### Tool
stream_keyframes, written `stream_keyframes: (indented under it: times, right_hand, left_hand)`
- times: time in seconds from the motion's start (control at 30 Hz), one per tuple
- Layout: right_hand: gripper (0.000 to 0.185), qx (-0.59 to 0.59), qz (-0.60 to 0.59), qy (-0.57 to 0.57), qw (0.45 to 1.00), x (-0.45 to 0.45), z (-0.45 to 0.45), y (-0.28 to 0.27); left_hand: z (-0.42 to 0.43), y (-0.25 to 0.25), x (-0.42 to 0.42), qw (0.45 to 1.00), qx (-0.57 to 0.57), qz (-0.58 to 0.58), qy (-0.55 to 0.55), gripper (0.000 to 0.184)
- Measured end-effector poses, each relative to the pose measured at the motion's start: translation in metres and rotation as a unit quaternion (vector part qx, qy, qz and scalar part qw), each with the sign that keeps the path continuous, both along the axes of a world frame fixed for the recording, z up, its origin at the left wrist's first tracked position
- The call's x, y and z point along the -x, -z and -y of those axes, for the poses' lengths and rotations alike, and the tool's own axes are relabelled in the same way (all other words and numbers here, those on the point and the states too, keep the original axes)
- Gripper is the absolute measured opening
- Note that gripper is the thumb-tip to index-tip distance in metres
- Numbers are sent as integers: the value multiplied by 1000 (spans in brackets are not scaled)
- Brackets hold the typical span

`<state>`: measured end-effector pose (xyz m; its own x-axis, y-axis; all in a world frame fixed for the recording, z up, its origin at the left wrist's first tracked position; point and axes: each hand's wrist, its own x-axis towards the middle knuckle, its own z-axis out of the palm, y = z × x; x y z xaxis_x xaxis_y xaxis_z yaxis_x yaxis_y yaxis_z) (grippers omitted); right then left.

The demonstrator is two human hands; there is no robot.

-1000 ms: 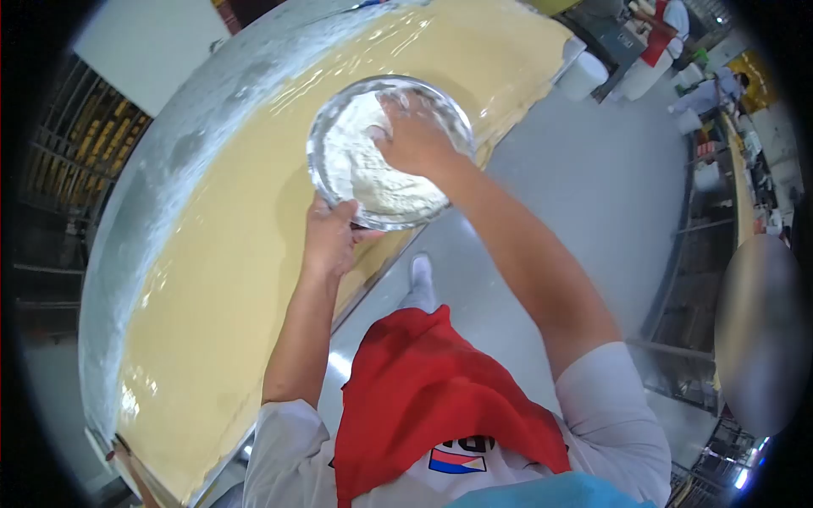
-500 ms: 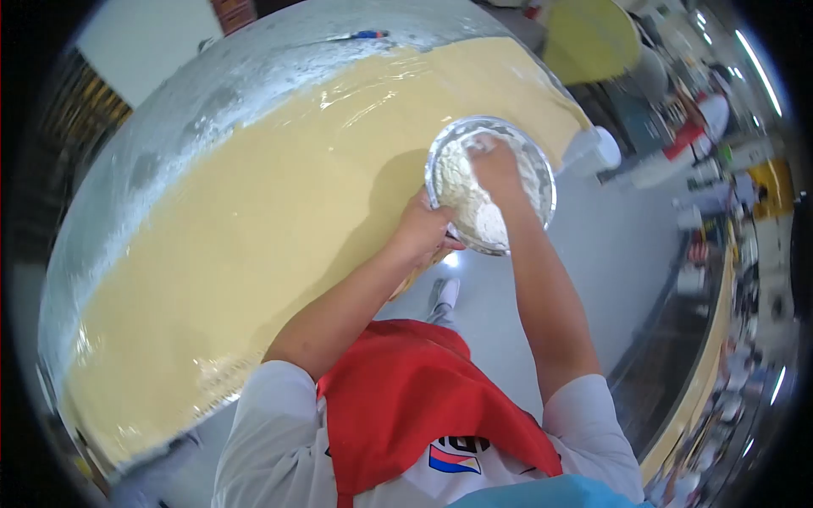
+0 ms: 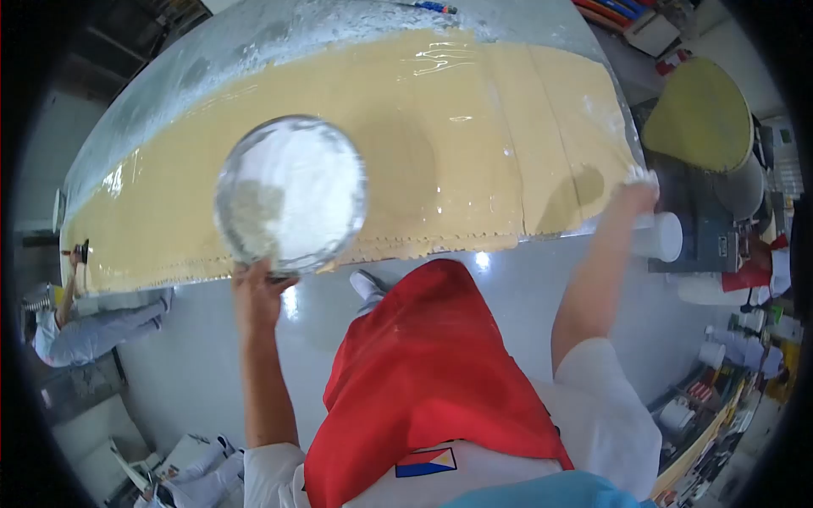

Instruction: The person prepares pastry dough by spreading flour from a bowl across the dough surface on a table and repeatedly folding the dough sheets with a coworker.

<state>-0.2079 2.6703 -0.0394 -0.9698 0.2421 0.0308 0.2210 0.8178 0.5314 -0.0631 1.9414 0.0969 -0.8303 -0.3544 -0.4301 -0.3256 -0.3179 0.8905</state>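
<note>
My left hand (image 3: 261, 292) grips the near rim of a round metal bowl (image 3: 227, 222), its fingers wrapped round the edge. White flour (image 3: 318, 190) fills much of the bowl, which is held over a broad sheet of yellow dough (image 3: 415, 161). Far to the right, my right hand (image 3: 637, 203) is closed over the dough's right end, with white flour showing at its fingers. The hand is somewhat blurred, and its palm is hidden.
The dough lies on a large grey table (image 3: 296, 30). A tool with a blue handle (image 3: 436, 8) rests at the back. A white container (image 3: 667, 237) stands by the right end. Another person (image 3: 63, 326) is at the table's left end.
My right hand has left the bowl and swung out to the right over the dough's end. The bowl has shifted left with my left hand, and the view has turned.
</note>
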Motion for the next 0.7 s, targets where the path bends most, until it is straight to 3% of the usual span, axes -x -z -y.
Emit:
stream_keyframes:
  times: [0.03, 0.07, 0.13, 0.17, 0.2, 0.27, 0.33, 0.37, 0.53, 0.57, 0.6, 0.63, 0.7]
  right_hand:
    - [21, 268, -42, -57, 961, 24, 18, 8]
    - [22, 518, -76, -108, 845, 45, 49, 17]
    - [19, 730, -24, 117, 672, 37, 191, -52]
    - [16, 827, 41, 65, 557, 23, 210, -38]
    - [16, 829, 45, 59, 554, 16, 213, -39]
    - [19, 876, 64, 86, 470, 11, 218, -41]
    - [25, 905, -236, 181, 304, 62, 152, 29]
    - [25, 910, -224, 175, 303, 93, 142, 39]
    - [26, 734, -101, -61, 669, 208, 151, 61]
    - [24, 676, 47, -148, 720, 167, 206, -2]
    - [24, 609, 177, -251, 731, 118, 270, -79]
    - [33, 608, 91, -342, 711, 93, 298, -80]
    - [42, 595, 26, -438, 674, 41, 348, -116]
  left_hand:
    - [9, 0, -11, 999, 16, -6, -34, 48]
    - [12, -5, -23, 997, 24, -8, -68, 48]
    - [20, -14, -47, 993, 39, -14, -108, 48]
    - [23, -15, -61, 990, 44, -21, -132, 48]
    - [27, -15, -73, 987, 47, -27, -154, 47]
    - [33, -14, -97, 985, 42, -21, -166, 47]
    - [30, -10, -127, 980, 36, -16, -196, 46]
    - [29, -9, -134, 984, 23, -13, -179, 45]
    - [8, -20, -131, 988, 8, 8, -157, 44]
    - [4, -20, -123, 987, 8, 3, -158, 44]
    - [3, -20, -116, 992, 5, 7, -127, 46]
    - [0, -18, -107, 995, 1, 12, -96, 47]
    - [-11, -22, -85, 998, 2, 5, -60, 50]
